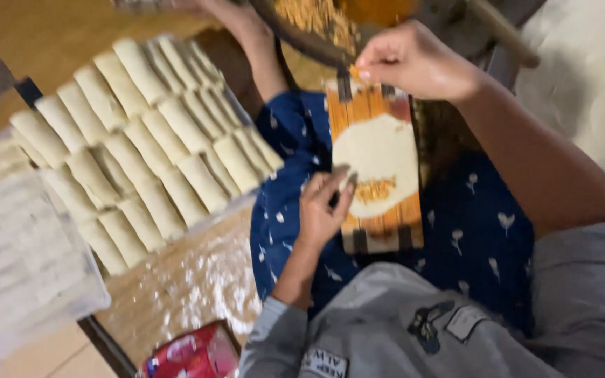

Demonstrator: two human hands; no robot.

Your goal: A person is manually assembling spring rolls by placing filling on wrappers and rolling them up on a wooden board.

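Touching wrapper [379, 150] — left grip [322, 210] at its edge.

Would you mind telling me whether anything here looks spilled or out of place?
Yes: white flour is scattered loosely over the brown surface below the tray of rolls. The wrapper on the board holds its filling neatly beside the left hand.

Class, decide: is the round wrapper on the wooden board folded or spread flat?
Spread flat: the wrapper lies open on the board, filling uncovered on top.
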